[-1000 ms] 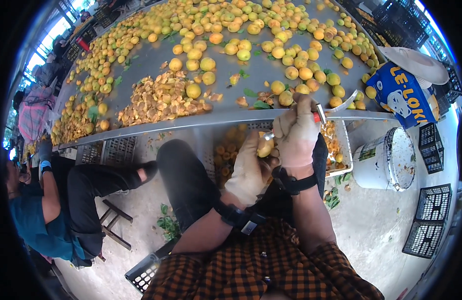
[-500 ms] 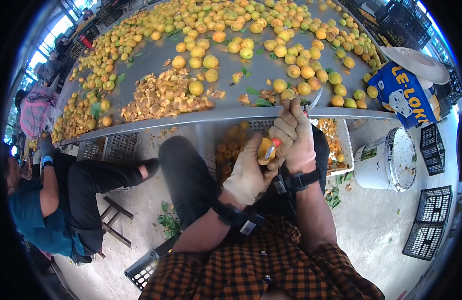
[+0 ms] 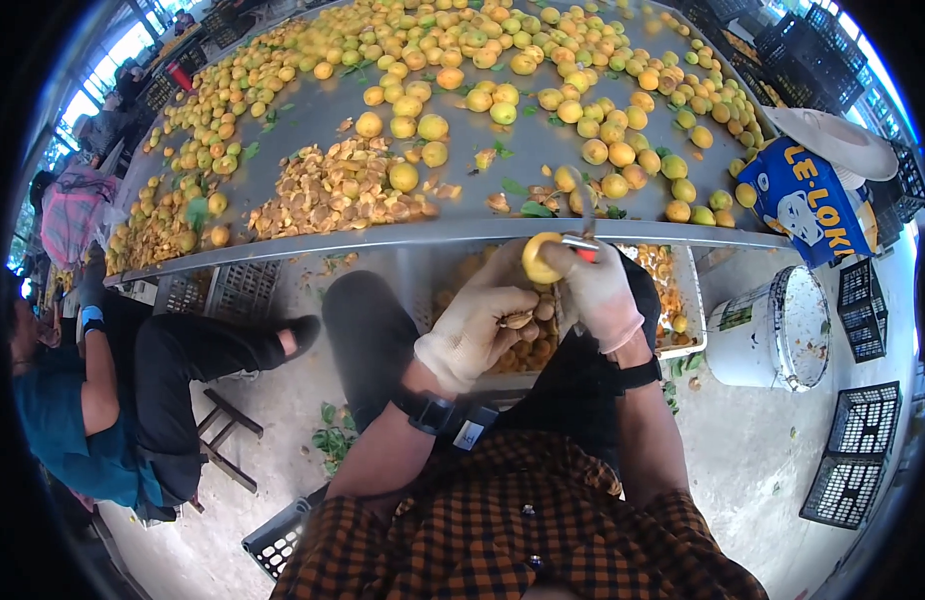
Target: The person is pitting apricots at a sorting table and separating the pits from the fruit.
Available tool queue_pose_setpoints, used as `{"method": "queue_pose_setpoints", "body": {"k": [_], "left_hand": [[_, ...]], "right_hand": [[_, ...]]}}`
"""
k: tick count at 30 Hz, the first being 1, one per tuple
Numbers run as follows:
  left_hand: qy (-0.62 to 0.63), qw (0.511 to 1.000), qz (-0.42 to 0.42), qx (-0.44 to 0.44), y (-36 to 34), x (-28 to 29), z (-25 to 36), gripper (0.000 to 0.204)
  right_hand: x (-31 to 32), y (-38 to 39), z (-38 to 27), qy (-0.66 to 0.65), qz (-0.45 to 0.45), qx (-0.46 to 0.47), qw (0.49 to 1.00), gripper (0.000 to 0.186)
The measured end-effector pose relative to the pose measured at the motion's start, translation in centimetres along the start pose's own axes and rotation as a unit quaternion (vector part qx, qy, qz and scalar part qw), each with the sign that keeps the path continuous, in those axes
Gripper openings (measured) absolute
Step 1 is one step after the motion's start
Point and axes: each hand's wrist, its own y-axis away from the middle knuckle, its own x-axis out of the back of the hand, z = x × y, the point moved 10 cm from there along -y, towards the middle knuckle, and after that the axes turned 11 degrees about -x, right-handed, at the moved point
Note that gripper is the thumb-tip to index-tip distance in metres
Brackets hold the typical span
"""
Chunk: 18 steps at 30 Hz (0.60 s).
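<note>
My left hand (image 3: 475,328), in a pale work glove, has its fingers curled around a small brown piece (image 3: 519,320) that looks like an apricot stone. My right hand (image 3: 600,292), gloved too, grips a red-handled knife (image 3: 586,249) whose curved blade points up toward the table edge. A yellow apricot (image 3: 541,260) sits between the two hands, against my right thumb; the left fingertips are close by, and I cannot tell if they touch it. Under my hands, partly hidden, a crate (image 3: 507,382) holds apricots.
Apricots (image 3: 493,40) and a heap of stones (image 3: 333,190) lie on the metal table (image 3: 313,110). A white bucket (image 3: 748,330), black crates (image 3: 863,420) and a blue bag (image 3: 798,190) are at right. A co-worker (image 3: 93,400) sits at left.
My hands have drawn apart a little, the left lower and the right turned over. The yellow apricot is now up beside the right thumb, and the knife blade stands upright.
</note>
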Motion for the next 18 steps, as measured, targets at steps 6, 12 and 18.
{"method": "queue_pose_setpoints", "body": {"k": [6, 12, 18], "left_hand": [[-0.070, 0.980, 0.188, -0.011, 0.3, 4.5, -0.3, 0.019], [-0.241, 0.928, 0.256, -0.124, 0.3, 6.5, 4.6, 0.016], [-0.534, 0.735, 0.312, -0.278, 0.3, 10.8, 18.7, 0.032]], "right_hand": [[0.8, -0.1, -1.2, 0.044, 0.104, 0.214, 0.970, 0.025], [0.4, 2.8, -1.7, 0.157, 0.163, 0.207, 0.952, 0.026], [1.0, 0.0, 2.4, 0.191, 0.113, 0.128, 0.967, 0.033]]}}
